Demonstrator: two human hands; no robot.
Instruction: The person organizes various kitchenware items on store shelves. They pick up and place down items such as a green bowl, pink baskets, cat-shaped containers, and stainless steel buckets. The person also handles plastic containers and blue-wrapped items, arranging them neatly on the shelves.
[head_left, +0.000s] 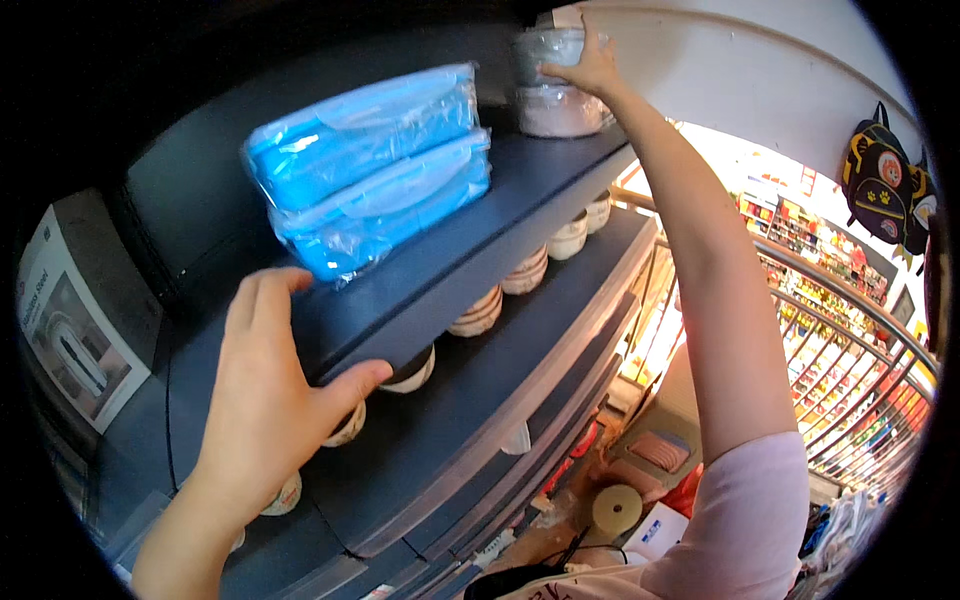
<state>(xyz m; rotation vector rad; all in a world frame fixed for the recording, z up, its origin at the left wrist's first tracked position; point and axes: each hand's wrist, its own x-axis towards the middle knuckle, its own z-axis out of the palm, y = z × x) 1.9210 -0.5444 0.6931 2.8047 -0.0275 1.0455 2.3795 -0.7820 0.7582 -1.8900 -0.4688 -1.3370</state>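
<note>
Two blue plastic lidded boxes (375, 172) in clear wrap lie stacked on the dark top shelf (525, 169). My left hand (274, 375) is by the shelf's front edge, just below the near end of the stack, thumb and fingers apart and nothing between them. At the far end of the same shelf, my right hand (592, 64) touches a wrapped grey round container (544, 56), thumb and fingers spread over its side. That container sits on a wrapped pale pink one (559, 112). Whether the right hand grips it is not clear.
Stacked bowls (525, 270) line the shelf below. A boxed stainless steel product (82, 322) stands at the left. On the right, a metal railing (840, 270) borders a lower area with stocked shelves, and a black and yellow backpack (877, 184) hangs by the wall. Goods lie on the floor below.
</note>
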